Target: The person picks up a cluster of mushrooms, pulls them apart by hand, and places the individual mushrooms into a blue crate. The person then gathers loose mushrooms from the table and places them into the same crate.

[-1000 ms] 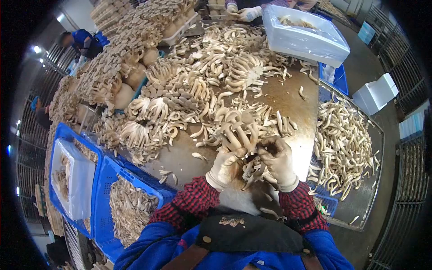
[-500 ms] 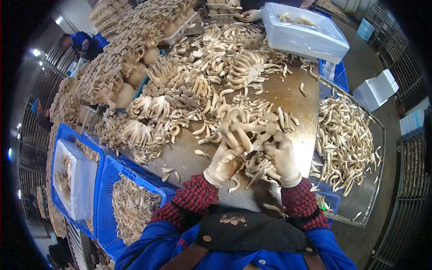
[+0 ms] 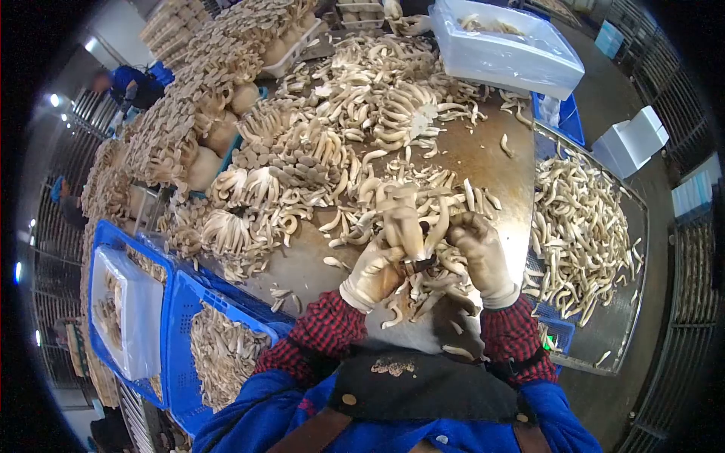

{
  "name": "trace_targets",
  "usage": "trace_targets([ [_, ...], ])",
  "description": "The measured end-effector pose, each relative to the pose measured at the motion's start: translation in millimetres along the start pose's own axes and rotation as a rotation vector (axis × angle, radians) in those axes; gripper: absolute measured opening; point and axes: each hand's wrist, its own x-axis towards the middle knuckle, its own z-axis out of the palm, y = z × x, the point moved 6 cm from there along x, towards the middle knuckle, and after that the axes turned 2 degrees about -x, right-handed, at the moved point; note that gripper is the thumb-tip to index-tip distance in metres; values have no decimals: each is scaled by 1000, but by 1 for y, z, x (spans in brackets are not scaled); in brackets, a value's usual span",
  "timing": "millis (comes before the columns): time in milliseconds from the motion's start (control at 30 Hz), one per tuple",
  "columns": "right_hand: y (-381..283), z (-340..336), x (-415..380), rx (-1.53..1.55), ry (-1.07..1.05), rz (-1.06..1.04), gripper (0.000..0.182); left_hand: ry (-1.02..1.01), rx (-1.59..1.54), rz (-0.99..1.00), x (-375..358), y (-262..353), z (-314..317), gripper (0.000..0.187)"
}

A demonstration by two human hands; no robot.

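Observation:
My left hand (image 3: pixel 374 273), in a pale glove, is closed around the lower end of a small clump of mushrooms (image 3: pixel 402 226) with thick stems. A short dark object (image 3: pixel 419 266) shows beside its fingertips; its kind is not clear. Just right of the clump, my gloved right hand (image 3: pixel 483 257) has its fingers curled in, and whatever they pinch is hidden. Loose mushroom stems (image 3: pixel 442 283) lie below and between both hands. Behind them spreads a large heap of mushrooms (image 3: pixel 377 83) on the metal table (image 3: pixel 498 177).
Blue crates (image 3: pixel 177 347) with mushrooms stand at left, one bearing a lined white box (image 3: pixel 140 325). A mesh tray (image 3: pixel 627 332) of separated mushrooms (image 3: pixel 581 234) is at right. Another white box (image 3: pixel 513 57) sits at the far right. A person (image 3: pixel 136 87) works at far left.
My right hand has moved slightly right and away from the left one. The clump in my left hand has turned more upright, and the dark object now shows beside it.

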Motion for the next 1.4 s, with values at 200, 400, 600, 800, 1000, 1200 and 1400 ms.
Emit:
trace_targets([
  [200,21,0,9,-213,-110,-15,27,117,316,144,14,3,-9,72],
  [400,15,16,14,-367,-45,-258,42,118,757,276,22,3,-15,64],
  [600,9,10,24,311,-4,-96,36,136,433,94,26,5,-9,71],
  [800,16,18,32,209,-28,-59,25,176,502,125,30,4,-19,80],
  [1000,-1,0,22,444,-146,-258,23,44,121,-10,26,12,-3,54],
  [1200,56,-51,45,-242,-68,116,34,-32,39,-51,19,14,7,60],
  [1400,6,-8,26,-247,-26,-165,38,-6,248,-54,17,14,9,78],
])
